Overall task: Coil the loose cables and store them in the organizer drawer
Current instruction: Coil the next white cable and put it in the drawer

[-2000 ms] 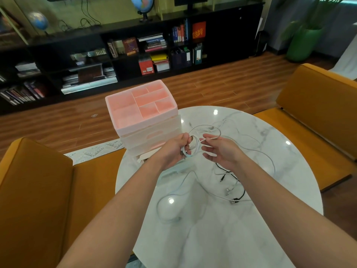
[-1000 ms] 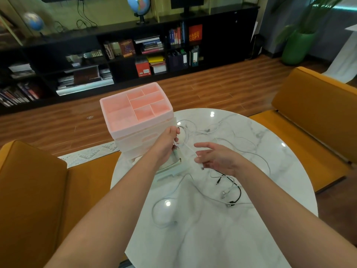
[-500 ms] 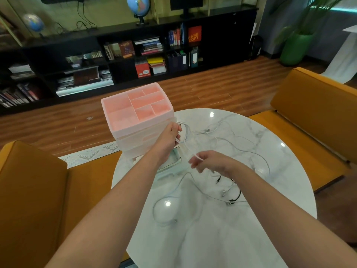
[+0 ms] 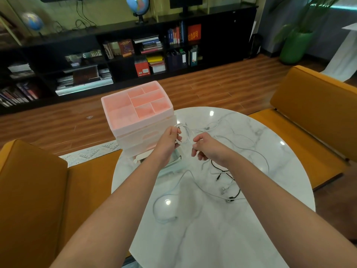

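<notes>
1. Tabletop: round, white marble look with grey veins, glossy, ceiling lights mirrored in it
2. Organizer: pale pink translucent plastic, boxy, at the far left edge of the tabletop; divided open tray on top, stacked drawers below; lowest drawer looks pulled out toward the person, mostly hidden behind the left forearm
3. White cable: thin, smooth, round cord, partly wound into a small coil held above the tabletop just in front of the organizer; its loose run trails right across the marble
4. Left hand: raised, back toward camera, fingers curled round the coil, clamped on it
5. Right hand: just beside the coil, thumb and fingers curled in; appears to pinch the cable's free strand, though the contact is too small to be sure of
6. Black cable: thin, loosely looped, flat on the tabletop below the right wrist, small plugs at its ends
7. Second white cable: slack loop lying near the front left of the tabletop
8. Mustard-orange padded seats flank the tabletop on both sides
</notes>
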Motion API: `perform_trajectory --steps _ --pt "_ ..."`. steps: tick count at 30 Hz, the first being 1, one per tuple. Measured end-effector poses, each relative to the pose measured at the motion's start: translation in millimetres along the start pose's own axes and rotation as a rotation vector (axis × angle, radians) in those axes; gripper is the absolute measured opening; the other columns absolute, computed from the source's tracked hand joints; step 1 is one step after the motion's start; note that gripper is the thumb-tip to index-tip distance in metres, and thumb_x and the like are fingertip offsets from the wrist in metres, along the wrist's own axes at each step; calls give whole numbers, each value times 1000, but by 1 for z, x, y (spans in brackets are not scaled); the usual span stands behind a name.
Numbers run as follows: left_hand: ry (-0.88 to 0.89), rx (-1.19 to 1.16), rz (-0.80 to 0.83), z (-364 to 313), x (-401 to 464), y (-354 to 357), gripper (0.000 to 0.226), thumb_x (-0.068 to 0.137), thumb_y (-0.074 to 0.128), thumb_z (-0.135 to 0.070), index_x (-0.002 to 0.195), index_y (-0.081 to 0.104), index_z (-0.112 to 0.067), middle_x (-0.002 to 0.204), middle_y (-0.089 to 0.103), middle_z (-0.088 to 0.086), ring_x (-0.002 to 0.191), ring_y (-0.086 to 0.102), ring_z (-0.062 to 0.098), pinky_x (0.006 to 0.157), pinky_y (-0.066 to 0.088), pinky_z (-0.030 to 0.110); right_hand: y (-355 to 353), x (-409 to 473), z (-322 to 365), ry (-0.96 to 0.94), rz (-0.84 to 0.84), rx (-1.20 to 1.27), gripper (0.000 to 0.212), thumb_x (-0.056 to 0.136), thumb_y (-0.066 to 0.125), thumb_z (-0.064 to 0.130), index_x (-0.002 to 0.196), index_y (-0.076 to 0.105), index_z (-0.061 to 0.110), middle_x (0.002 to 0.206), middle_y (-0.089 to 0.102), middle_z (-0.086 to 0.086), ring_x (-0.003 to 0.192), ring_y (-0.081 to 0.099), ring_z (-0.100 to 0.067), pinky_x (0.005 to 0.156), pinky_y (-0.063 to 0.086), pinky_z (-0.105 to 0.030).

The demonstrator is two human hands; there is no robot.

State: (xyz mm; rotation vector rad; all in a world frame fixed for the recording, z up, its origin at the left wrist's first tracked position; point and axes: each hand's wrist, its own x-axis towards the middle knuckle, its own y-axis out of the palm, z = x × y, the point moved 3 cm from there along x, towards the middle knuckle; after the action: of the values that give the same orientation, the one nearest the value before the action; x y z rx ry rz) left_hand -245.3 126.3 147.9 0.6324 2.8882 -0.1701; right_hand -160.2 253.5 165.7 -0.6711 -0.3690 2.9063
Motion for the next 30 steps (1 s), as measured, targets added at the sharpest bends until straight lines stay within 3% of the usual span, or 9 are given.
perform_trajectory --steps 4,10,14,19,24,25,26,27,30 --pt "-22 3 33 4 -3 -1 32 108 27 -25 86 49 -19 84 52 2 77 48 12 73 42 21 -19 1 -2 31 -126 63 38 91 49 13 128 48 7 68 46 -3 57 35 -13 54 26 -26" --pt "-85 -19 191 7 -9 9 29 107 32 -28 89 53 -19 90 54 2 79 54 10 67 45 19 -14 0 -5 -47 -71 17 32 89 62 44 113 66 24 91 61 7 74 52 -10 68 40 -24" --pt "-85 60 232 4 -16 8 26 105 39 -29 100 62 -18 96 57 4 83 58 11 66 49 15 -17 0 -9 -137 -128 -16 19 90 66 36 85 72 19 73 60 2 63 50 -12 60 42 -22" --pt "56 236 140 -3 -11 7 25 100 52 -24 112 68 -9 99 67 7 89 63 15 69 56 17 -17 -2 -10 -128 -134 40 16 89 68 28 80 74 16 69 60 0 55 45 -10 53 40 -18" --pt "225 449 1 -14 -10 4 22 96 60 -27 97 78 -14 56 38 -14 44 35 6 45 30 11 -17 3 -10 -120 -207 25 26 90 67 29 82 74 5 66 59 -1 53 41 -13 53 37 -24" --pt "197 479 7 -15 -11 5 24 96 59 -31 96 77 -14 48 52 -2 42 37 5 45 28 12 -17 4 -10 -122 -223 12 29 89 67 29 82 73 2 66 59 -2 54 41 -14 54 37 -25" --pt "142 487 13 -17 -13 5 26 96 58 -35 103 75 -16 72 68 3 47 44 1 48 31 12 -17 5 -11 -119 -239 0 30 89 67 30 82 73 1 66 59 -3 55 41 -14 55 37 -27" --pt "82 461 15 -18 -14 5 27 96 58 -37 106 75 -19 73 70 -10 58 52 0 54 38 14 -16 6 -11 -117 -251 -10 32 89 67 30 82 72 0 66 59 -3 54 41 -14 56 37 -27" --pt "-82 340 51 -19 -13 7 26 98 56 -31 104 74 -14 93 66 0 75 58 13 73 49 24 -15 8 -12 -100 -285 -37 34 89 67 28 74 68 -3 60 53 -2 47 35 -11 51 32 -22"
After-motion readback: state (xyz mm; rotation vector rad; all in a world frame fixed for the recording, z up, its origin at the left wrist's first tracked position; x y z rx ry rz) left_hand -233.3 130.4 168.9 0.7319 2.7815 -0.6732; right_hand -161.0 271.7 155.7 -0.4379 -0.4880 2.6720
